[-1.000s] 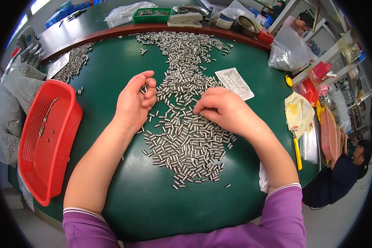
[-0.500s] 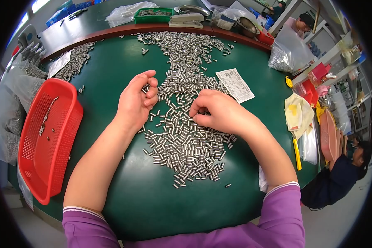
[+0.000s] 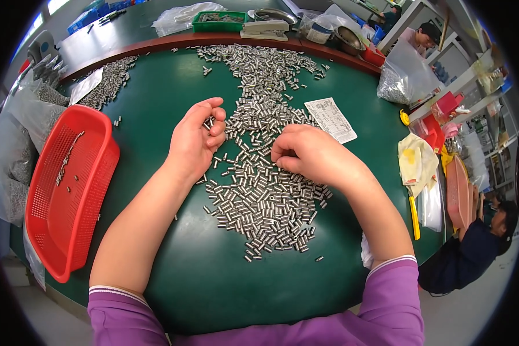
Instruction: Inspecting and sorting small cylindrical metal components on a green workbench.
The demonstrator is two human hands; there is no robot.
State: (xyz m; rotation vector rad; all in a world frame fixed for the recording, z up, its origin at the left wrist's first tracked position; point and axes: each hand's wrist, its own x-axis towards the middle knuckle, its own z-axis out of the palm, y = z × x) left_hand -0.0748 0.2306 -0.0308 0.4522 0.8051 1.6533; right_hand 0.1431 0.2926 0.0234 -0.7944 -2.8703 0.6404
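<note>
Small metal cylindrical pins (image 3: 259, 202) lie in a long loose pile down the middle of the green table. At the pile's left edge, my left hand (image 3: 190, 144) is turned palm inward with its fingers curled around a few metal pins, which show between the fingers and the palm. My right hand (image 3: 314, 151) is palm down over the pile's right side. Its thumb and fingertips come together in a pinch at the pins, and what lies between them is hidden.
A red perforated basket (image 3: 111, 158) with a few pins inside stands at the left. A printed card (image 3: 331, 120) lies right of the pile. More pins (image 3: 112, 81) and bags of parts (image 3: 14, 150) are at the far left. A yellow-handled tool (image 3: 414, 216) lies at the right edge.
The whole view has shifted slightly. Both hands keep nearly the same places and poses, and the pins in my left hand show a little more plainly.
</note>
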